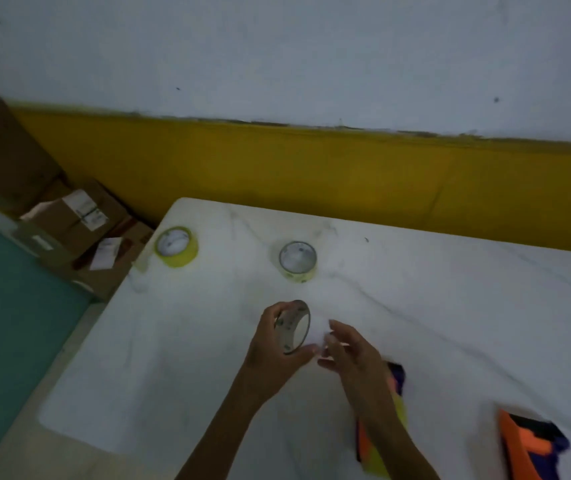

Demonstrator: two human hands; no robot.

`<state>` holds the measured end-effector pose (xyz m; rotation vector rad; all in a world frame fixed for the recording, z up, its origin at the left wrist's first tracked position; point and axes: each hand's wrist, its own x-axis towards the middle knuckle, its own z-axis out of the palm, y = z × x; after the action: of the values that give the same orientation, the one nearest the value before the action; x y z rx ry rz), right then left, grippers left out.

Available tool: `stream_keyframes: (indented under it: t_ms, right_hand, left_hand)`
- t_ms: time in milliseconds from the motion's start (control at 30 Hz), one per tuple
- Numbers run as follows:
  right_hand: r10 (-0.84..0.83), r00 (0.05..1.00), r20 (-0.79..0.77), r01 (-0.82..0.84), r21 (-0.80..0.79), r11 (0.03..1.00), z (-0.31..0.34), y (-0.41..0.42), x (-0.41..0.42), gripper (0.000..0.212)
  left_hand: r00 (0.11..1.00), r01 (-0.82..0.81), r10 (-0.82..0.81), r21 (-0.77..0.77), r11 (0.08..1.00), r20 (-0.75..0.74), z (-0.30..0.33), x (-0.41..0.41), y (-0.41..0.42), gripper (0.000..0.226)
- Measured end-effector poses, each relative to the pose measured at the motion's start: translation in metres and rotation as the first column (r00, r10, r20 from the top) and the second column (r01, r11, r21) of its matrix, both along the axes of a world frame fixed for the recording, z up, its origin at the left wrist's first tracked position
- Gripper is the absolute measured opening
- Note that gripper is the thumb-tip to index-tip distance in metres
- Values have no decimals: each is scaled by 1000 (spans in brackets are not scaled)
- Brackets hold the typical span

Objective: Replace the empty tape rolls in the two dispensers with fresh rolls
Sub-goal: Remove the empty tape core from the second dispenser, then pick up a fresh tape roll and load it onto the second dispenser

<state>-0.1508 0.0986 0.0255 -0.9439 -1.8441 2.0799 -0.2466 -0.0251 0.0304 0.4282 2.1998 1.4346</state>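
My left hand grips a thin, nearly bare tape roll upright above the white table. Just to its right my right hand hovers with fingers apart, blurred, holding nothing that I can make out. A full yellow tape roll lies flat near the table's far left corner. Another roll with a pale yellow edge lies flat at the far middle. One orange, yellow and purple dispenser lies partly hidden under my right forearm. A second dispenser, orange and purple, lies at the near right.
Cardboard boxes are stacked on the floor left of the table, beside a teal surface. A yellow band runs along the wall behind the table. The picture is dim and blurred.
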Motion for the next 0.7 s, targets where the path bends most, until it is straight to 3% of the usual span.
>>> stream_keyframes:
  t_ms: [200,333,533,633,700]
  right_hand:
    - [43,998,37,-45,61,997,-16,-53,-111,18]
    - [83,994,64,-88,77,993,-23,-66,-184,24]
    - [97,990,103,-101,28,995,-52,-66,-245,18]
    - [69,994,90,-67,-27,997,-58,-66,-252,20]
    - [79,993,86,-79,-1,997,-54,-71,-254,23]
  left_hand:
    - [977,-17,-43,-279,960,-209,-42,-152,-47,85]
    - [923,-41,-132,-432,901,-362,-57,-207,-42,90]
    - [951,86,-184,-359,929,-248,-76,-253,-51,104]
    - [848,-62,-234,-527,847,-475,-86,-278,-95,91]
    - [815,-190,-223,-610,769,-535,-96,-294,-129,73]
